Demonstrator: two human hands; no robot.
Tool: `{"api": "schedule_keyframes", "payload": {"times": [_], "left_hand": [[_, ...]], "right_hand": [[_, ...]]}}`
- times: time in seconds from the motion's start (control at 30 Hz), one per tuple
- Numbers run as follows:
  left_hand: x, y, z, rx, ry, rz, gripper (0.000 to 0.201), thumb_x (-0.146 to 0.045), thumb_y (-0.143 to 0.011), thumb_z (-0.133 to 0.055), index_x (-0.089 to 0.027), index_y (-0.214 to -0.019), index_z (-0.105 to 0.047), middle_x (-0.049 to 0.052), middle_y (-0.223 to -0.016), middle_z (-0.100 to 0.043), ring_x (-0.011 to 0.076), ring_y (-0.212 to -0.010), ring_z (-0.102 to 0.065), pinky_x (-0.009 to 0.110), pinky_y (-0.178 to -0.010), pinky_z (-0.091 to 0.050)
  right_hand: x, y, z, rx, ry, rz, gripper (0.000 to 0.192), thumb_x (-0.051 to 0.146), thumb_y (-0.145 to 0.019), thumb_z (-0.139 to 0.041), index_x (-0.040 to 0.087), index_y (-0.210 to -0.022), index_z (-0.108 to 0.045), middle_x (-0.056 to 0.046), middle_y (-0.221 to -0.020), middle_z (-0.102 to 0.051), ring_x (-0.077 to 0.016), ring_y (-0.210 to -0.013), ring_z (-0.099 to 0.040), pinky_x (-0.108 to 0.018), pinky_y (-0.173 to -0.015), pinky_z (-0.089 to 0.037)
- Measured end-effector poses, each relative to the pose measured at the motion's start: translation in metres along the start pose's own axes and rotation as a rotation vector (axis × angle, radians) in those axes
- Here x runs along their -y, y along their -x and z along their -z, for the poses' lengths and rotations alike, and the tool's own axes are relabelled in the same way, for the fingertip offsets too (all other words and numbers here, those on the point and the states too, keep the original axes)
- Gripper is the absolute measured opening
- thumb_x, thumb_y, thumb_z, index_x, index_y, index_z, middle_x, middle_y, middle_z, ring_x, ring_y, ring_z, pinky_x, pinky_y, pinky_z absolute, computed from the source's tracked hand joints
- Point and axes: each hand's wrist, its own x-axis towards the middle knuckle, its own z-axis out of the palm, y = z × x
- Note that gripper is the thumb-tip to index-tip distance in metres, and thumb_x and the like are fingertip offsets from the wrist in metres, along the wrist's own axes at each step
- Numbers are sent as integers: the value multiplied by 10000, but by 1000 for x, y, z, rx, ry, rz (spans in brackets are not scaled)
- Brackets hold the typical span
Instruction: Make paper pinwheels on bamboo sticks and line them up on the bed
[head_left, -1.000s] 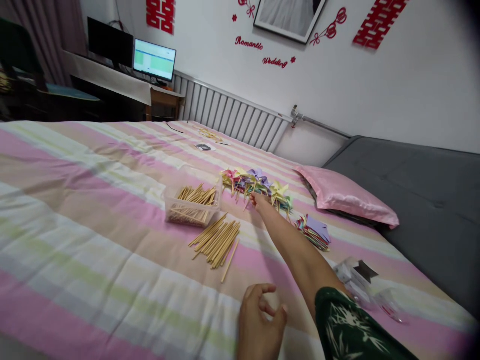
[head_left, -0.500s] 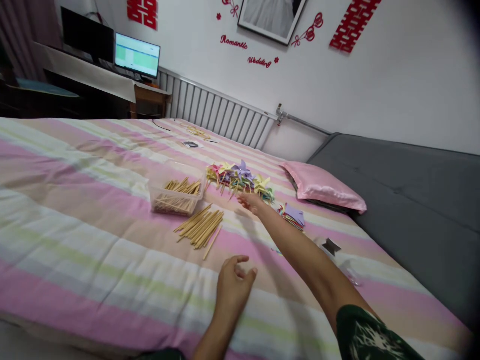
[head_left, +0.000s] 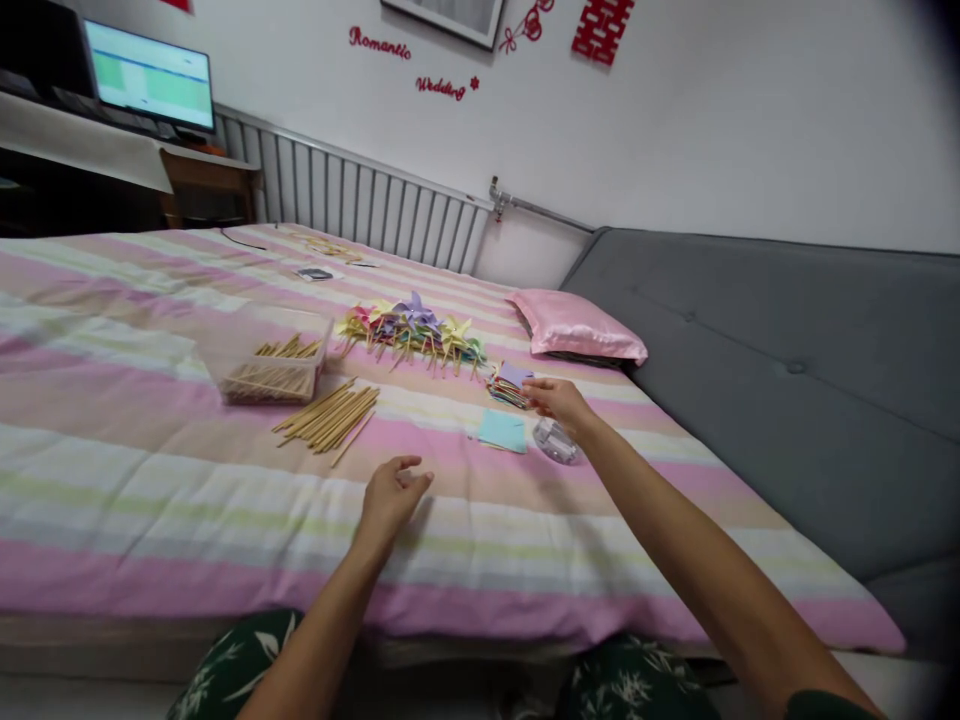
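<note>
Two hands are seen over the striped bedspread (head_left: 150, 450). The right hand (head_left: 559, 402) is stretched forward with its fingers loosely curled at the stack of coloured paper squares (head_left: 510, 383); whether a sheet is actually pinched cannot be told. Just below that hand lie a loose blue square (head_left: 502, 431) and a clear plastic bag (head_left: 556, 441). The left hand (head_left: 390, 495) hovers half open and empty, short of the loose wooden sticks (head_left: 328, 418). Several sheets might be dragged off together, since the stack is thin and slippery. The bag could be knocked by the wrist, and the finished pinwheels (head_left: 409, 330) beyond could be disturbed.
</note>
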Motion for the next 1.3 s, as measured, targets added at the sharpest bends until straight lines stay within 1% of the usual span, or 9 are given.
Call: {"api": "schedule_keyframes", "payload": {"times": [0.07,0.13,0.2,0.33,0.5,0.73,0.9,1.07,1.3], "left_hand": [[-1,0,-5,3,-50,-17,441,-379,-654,-634,-108,-1002,-644,55,-668,-639,182,-575,-609,288,-528,-486],[-1,-1,-8,17,-125,-50,433,-371,-654,-633,-108,-998,-644,80,-741,-661,189,-602,-614,304,-564,-499],[-2,-1,-9,26,-223,-103,429,-365,-662,-622,-102,-1000,-639,113,-861,-672,192,-640,-616,325,-622,-508],[0,-2,-9,10,-376,-173,420,-364,-680,-603,-97,-1002,-636,147,-1016,-641,187,-678,-608,348,-712,-504],[11,-9,-10,3,-395,-205,403,-378,-691,-594,-117,-996,-629,129,-1014,-626,168,-640,-599,339,-699,-505],[14,-13,-13,35,-428,-230,380,-371,-696,-589,-129,-988,-621,113,-1034,-580,154,-623,-584,353,-717,-500],[12,-13,-17,28,-473,-218,354,-350,-696,-583,-149,-985,-619,95,-1023,-574,151,-621,-580,349,-712,-499],[11,-13,-18,21,-491,-227,346,-353,-693,-587,-163,-981,-616,89,-1030,-572,151,-627,-583,340,-695,-502],[10,-12,-18,20,-505,-233,353,-356,-696,-582,-153,-983,-620,91,-1029,-566,151,-632,-590,331,-680,-501]], "right_hand": [[-27,13,13,-45,73,15,224,230,-712,-644,125,-907,-677,-62,-754,-703,-120,-592,-622,-201,-510,-442],[-55,24,16,-84,156,39,221,226,-704,-629,117,-889,-679,-72,-725,-701,-153,-610,-636,-241,-540,-467],[-80,30,9,-110,244,86,201,224,-685,-637,134,-858,-687,-75,-752,-707,-185,-687,-652,-289,-631,-495],[-109,29,-17,-178,402,200,270,239,-706,-609,177,-961,-677,-91,-997,-692,-241,-925,-624,-392,-848,-465],[-125,16,-43,-214,547,354,365,249,-770,-550,158,-1115,-621,-111,-1185,-608,-255,-1158,-487,-407,-1020,-341],[-152,5,-36,-179,648,418,404,293,-830,-511,124,-1190,-576,-130,-1301,-531,-247,-1238,-420,-416,-1065,-294],[-161,2,-35,-166,675,397,381,289,-859,-473,125,-1184,-585,-128,-1263,-567,-236,-1217,-454,-396,-1060,-306],[-161,1,-35,-162,669,365,361,276,-872,-450,134,-1168,-599,-118,-1214,-605,-227,-1152,-520,-370,-1016,-362],[-160,0,-34,-182,634,335,332,259,-880,-434,149,-1128,-626,-107,-1186,-626,-210,-1127,-546,-341,-999,-375]]}}
